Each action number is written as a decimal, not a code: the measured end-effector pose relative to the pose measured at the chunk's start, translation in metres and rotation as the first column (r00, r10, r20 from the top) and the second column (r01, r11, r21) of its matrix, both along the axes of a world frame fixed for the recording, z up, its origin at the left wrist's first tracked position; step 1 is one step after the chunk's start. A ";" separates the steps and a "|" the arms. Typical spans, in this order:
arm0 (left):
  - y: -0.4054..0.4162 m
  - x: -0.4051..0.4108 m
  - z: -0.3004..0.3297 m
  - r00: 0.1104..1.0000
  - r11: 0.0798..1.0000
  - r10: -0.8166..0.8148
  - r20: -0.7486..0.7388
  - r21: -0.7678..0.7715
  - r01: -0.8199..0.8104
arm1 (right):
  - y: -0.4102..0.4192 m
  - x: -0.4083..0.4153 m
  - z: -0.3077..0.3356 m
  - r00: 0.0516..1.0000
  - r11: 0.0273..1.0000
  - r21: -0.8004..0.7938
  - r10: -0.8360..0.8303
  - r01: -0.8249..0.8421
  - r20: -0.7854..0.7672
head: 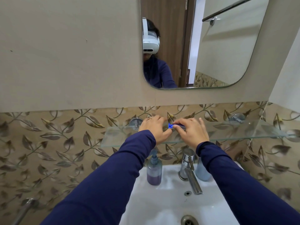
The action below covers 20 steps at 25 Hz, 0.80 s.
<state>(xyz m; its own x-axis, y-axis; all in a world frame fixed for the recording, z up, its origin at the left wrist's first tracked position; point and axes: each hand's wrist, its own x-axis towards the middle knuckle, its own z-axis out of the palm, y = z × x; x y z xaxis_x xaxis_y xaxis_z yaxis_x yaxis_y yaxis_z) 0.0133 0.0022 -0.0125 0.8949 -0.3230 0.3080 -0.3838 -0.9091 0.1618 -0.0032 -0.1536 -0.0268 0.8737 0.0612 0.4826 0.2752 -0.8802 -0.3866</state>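
Observation:
Both my hands reach over a glass shelf above the sink. Between them is a small blue object with a darker grey-blue part running to its right. My right hand pinches the object with thumb and forefinger, its other fingers spread. My left hand, a ring on one finger, has curled fingers at the object's left end; whether it actually grips it is hidden. What the object is cannot be told.
A white sink lies below with a chrome tap. A purple soap dispenser stands left of the tap, a pale blue bottle right of it. A mirror hangs above. A metal rail sticks out low left.

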 end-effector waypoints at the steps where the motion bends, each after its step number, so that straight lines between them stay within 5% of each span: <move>1: 0.001 -0.002 0.001 1.000 1.000 -0.011 -0.003 -0.005 0.011 | -0.001 -0.002 0.001 1.000 1.000 0.016 0.012 -0.012 0.017; 10: 0.024 -0.052 0.012 0.959 0.833 -0.278 -0.049 -0.509 0.215 | 0.009 -0.058 0.016 0.973 0.895 0.381 0.215 -0.233 0.089; 20: 0.055 -0.156 -0.012 0.821 0.327 -0.570 0.037 -0.906 0.268 | 0.045 -0.179 0.019 0.926 0.836 0.407 0.289 -0.368 0.244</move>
